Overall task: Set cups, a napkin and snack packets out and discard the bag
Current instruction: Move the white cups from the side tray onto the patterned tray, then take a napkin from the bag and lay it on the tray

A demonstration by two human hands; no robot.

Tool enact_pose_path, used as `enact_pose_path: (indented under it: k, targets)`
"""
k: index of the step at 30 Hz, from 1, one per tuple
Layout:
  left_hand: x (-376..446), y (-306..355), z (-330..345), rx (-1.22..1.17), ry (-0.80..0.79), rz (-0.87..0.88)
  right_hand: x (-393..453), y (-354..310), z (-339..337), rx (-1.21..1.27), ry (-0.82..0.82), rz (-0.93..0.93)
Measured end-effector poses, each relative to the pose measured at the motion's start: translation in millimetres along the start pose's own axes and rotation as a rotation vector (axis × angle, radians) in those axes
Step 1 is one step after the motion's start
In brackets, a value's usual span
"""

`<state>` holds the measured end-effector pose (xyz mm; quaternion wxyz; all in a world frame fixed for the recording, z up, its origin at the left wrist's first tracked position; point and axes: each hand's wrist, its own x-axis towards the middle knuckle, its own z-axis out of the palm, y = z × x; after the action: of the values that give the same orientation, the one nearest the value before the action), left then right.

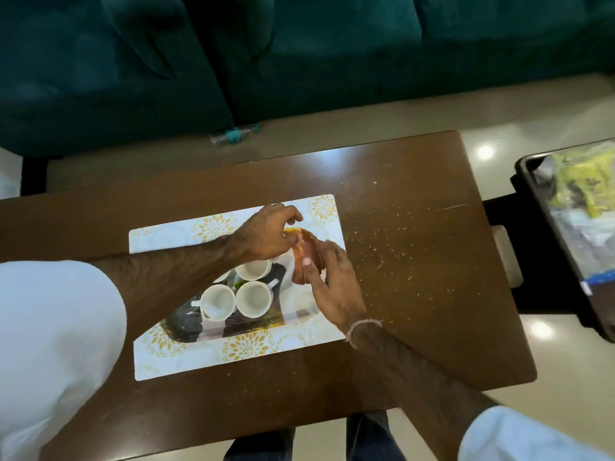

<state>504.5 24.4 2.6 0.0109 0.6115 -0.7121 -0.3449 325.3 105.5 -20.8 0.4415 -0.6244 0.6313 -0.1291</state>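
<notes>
Brown table (399, 227): left hand (266, 237) and right hand (332, 287) pinch a bag (307, 247) above three empty cups (253, 299).

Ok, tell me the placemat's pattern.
White placemat with golden flower motifs along its edges, seen in the head view.

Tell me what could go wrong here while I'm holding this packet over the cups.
1. Both the left hand and right hand grip the orange packet right above the open white cups; if it tears or opens suddenly, contents could fall into them.
2. The left forearm crosses close over the cups, so pulling back could knock one over.
3. The cups stand crowded on the tray, so one bumped cup may tip the others.
</notes>
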Motion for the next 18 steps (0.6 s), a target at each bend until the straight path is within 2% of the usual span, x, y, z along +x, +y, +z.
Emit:
enact_pose_path:
  k: [4, 8, 18]
  targets:
    - [22, 38, 0, 0.024, 0.008, 0.012, 16, 16, -46, -0.057, 0.024, 0.019]
    - [55, 87, -3, 0.022, 0.031, 0.04, 31, 38, -104, -0.057, 0.115, 0.035]
    - [147, 262, 40, -0.059, 0.046, 0.177, 45, 128, -275, -0.058, 0.353, 0.095]
